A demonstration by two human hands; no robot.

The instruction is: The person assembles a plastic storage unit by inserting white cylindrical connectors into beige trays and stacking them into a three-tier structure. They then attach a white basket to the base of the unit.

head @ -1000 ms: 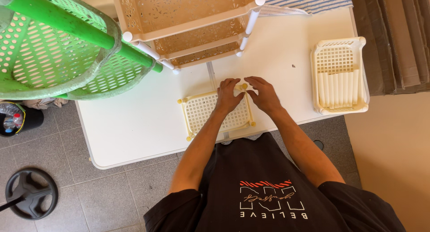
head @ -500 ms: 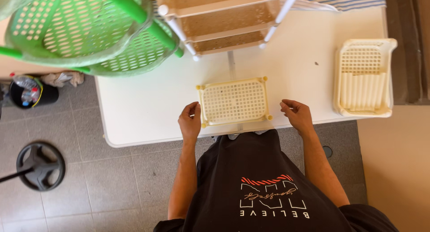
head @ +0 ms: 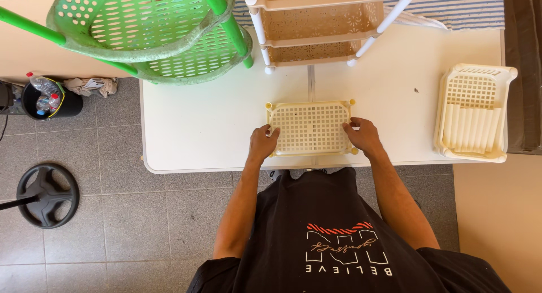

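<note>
A cream perforated plastic shelf tray lies flat on the white table, near its front edge. My left hand grips the tray's left edge. My right hand grips its right edge. Small corner sockets stick up at the tray's corners.
A beige tiered shelf rack with white posts stands at the table's back. A cream basket holding white tubes sits at the right. A green plastic rack overhangs the left. On the floor are a black bin and a round black base.
My hands left the tray's far right corner, dropped toward the table's front edge, and now clasp the tray's left and right sides. The camera view shifted.
</note>
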